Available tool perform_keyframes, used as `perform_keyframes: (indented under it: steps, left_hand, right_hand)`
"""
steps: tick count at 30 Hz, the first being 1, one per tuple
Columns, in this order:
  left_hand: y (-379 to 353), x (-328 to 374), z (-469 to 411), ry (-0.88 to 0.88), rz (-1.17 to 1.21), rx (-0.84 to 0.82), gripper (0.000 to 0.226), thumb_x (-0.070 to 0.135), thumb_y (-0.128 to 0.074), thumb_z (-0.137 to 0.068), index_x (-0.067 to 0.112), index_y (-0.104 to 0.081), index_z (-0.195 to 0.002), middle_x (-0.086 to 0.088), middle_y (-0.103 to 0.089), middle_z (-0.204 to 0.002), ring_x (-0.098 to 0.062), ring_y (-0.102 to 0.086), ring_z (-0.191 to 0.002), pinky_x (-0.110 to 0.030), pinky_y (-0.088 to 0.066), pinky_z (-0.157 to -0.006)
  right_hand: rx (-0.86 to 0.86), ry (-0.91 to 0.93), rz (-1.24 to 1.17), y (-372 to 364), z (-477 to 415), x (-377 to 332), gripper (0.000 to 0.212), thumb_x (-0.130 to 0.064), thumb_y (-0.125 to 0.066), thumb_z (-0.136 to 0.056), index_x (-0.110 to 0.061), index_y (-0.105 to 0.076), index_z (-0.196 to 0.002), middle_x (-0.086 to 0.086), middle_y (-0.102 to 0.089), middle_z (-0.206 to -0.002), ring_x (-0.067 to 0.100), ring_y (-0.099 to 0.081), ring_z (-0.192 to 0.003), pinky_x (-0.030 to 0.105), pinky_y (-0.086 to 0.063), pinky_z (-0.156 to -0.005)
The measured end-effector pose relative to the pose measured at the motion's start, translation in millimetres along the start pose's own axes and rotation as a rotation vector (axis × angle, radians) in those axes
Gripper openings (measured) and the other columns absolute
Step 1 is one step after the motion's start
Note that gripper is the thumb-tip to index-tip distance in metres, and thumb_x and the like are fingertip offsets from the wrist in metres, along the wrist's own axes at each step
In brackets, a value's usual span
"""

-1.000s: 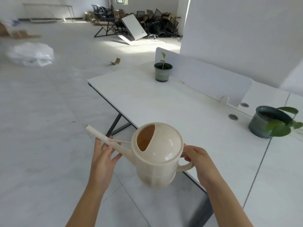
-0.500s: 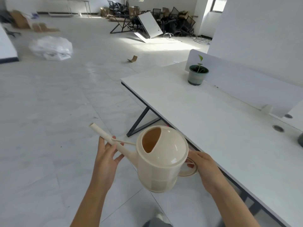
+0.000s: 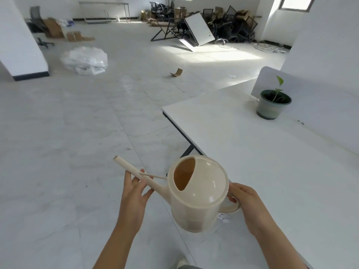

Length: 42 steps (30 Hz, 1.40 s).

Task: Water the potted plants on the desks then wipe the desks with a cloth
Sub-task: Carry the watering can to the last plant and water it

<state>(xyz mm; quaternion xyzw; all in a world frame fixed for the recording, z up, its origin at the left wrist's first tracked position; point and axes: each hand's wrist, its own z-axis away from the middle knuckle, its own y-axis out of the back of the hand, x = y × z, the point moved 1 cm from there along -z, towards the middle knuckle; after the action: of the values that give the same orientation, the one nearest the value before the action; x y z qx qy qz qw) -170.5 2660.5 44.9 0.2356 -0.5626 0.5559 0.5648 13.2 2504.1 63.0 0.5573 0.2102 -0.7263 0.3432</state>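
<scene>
can (image 3: 198, 193) first: in the head view you carry it low in front of you, over the floor (image 3: 77, 133) just off the near edge of the desk (image 3: 252, 152), body upright and fill hole up, which i take as the way to keep water from slopping. the spout (image 3: 132, 170) points up and away to your left, above the base, so nothing should run out. whether there is water inside i cannot tell; the hole shows only the tan inner wall.

your right hand (image 3: 250, 206) grips the handle (image 3: 231, 207), fingers curled through the loop, forearm coming in from the lower right. your left hand (image 3: 134, 197) lies open under the spout, fingers straight, thumb out to the side, propping rather than clasping; i read it as the steadying hand for aiming.

the plant (image 3: 272, 107), a thin seedling potted in grey, stands far along the desk, close to the white divider (image 3: 268, 76) and well apart from the can. watering looks not yet begun here: you'd need to close in and bring the spout over it before tipping. no cloth shows
</scene>
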Motion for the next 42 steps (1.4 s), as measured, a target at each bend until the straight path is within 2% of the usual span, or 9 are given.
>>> perform_keyframes:
  steps: [4, 7, 10, 13, 18, 22, 29, 36, 42]
  left_hand:
    - [-18, 9, -60, -0.009, 0.012, 0.015, 0.060, 0.011, -0.043, -0.094, 0.026, -0.018, -0.146, -0.021, -0.043, -0.140, -0.036, -0.048, -0.123, -0.056, -0.037, -0.104]
    - [-28, 17, -100, -0.015, 0.009, -0.007, 0.058, 0.011, -0.042, -0.095, 0.024, -0.020, -0.146, -0.019, -0.048, -0.131, -0.032, -0.053, -0.114, -0.054, -0.039, -0.102]
    - [-38, 23, -140, -0.014, 0.015, -0.029, 0.058, 0.011, -0.042, -0.094, 0.027, -0.021, -0.146, -0.015, -0.051, -0.121, -0.031, -0.054, -0.110, -0.053, -0.041, -0.099]
    - [-47, 26, -186, 0.001, 0.006, -0.087, 0.056, 0.011, -0.042, -0.094, 0.028, -0.023, -0.144, -0.015, -0.054, -0.114, -0.032, -0.053, -0.110, -0.052, -0.042, -0.098]
    - [-75, 34, -272, 0.075, -0.053, -0.243, 0.056, 0.013, -0.043, -0.094, 0.026, -0.024, -0.145, -0.020, -0.043, -0.140, -0.036, -0.046, -0.126, -0.056, -0.036, -0.105]
    - [-110, 47, -331, 0.128, -0.069, -0.439, 0.056, 0.013, -0.045, -0.093, 0.027, -0.026, -0.144, -0.013, -0.046, -0.138, -0.033, -0.048, -0.125, -0.052, -0.037, -0.105]
    - [-177, 39, -393, 0.213, -0.082, -0.740, 0.057, 0.020, -0.057, -0.082, 0.025, -0.038, -0.136, -0.002, -0.052, -0.115, -0.019, -0.053, -0.107, -0.039, -0.044, -0.095]
    - [-256, 0, -397, 0.332, -0.071, -0.877, 0.069, 0.025, -0.055, -0.081, 0.036, -0.026, -0.143, -0.001, -0.042, -0.143, -0.023, -0.042, -0.131, -0.045, -0.038, -0.105]
    - [-327, -43, -391, 0.413, -0.070, -0.936, 0.063, 0.023, -0.054, -0.078, 0.008, -0.039, -0.137, -0.020, -0.044, -0.133, -0.035, -0.038, -0.132, -0.047, -0.038, -0.105]
  right_hand:
    - [0.011, -0.006, -0.038, -10, -61, -16, 0.027, -0.014, -0.054, -0.087, -0.009, -0.070, -0.065, -0.004, -0.057, -0.063, 0.016, -0.046, -0.070, 0.026, -0.034, -0.068]
    - [0.007, -0.037, -0.061, -19, -96, -26, 0.026, -0.021, -0.058, -0.083, 0.002, -0.069, -0.085, 0.006, -0.061, -0.079, 0.018, -0.052, -0.078, 0.029, -0.037, -0.076]
    - [0.013, -0.032, -0.065, -29, -128, -39, 0.030, -0.029, -0.060, -0.068, -0.005, -0.071, -0.080, 0.003, -0.065, -0.079, 0.015, -0.055, -0.075, 0.029, -0.039, -0.074]
    - [0.030, -0.032, -0.083, -37, -161, -47, 0.014, -0.022, -0.061, -0.073, -0.012, -0.070, -0.069, -0.005, -0.063, -0.068, 0.002, -0.055, -0.060, 0.024, -0.038, -0.067]
    - [0.196, -0.024, -0.121, -51, -210, -62, 0.014, -0.023, -0.055, -0.062, -0.020, -0.062, -0.051, -0.013, -0.055, -0.048, -0.003, -0.046, -0.047, 0.026, -0.032, -0.063]
    - [0.371, -0.016, -0.165, -57, -236, -75, 0.029, -0.019, -0.055, -0.066, -0.020, -0.059, -0.038, -0.013, -0.049, -0.042, 0.002, -0.042, -0.049, 0.025, -0.030, -0.060]
    - [0.628, -0.033, -0.208, -51, -258, -83, 0.027, -0.022, -0.053, -0.069, -0.019, -0.061, -0.044, -0.011, -0.054, -0.052, 0.010, -0.046, -0.061, 0.029, -0.034, -0.068]
    - [0.814, -0.055, -0.235, -1, -264, -83, 0.023, -0.026, -0.050, -0.064, -0.018, -0.062, -0.046, -0.010, -0.057, -0.054, 0.014, -0.047, -0.065, 0.029, -0.035, -0.070]
    - [0.894, -0.064, -0.269, 68, -272, -72, 0.022, -0.011, -0.051, -0.083, -0.006, -0.071, -0.077, 0.010, -0.064, -0.085, 0.026, -0.053, -0.089, 0.036, -0.036, -0.087]
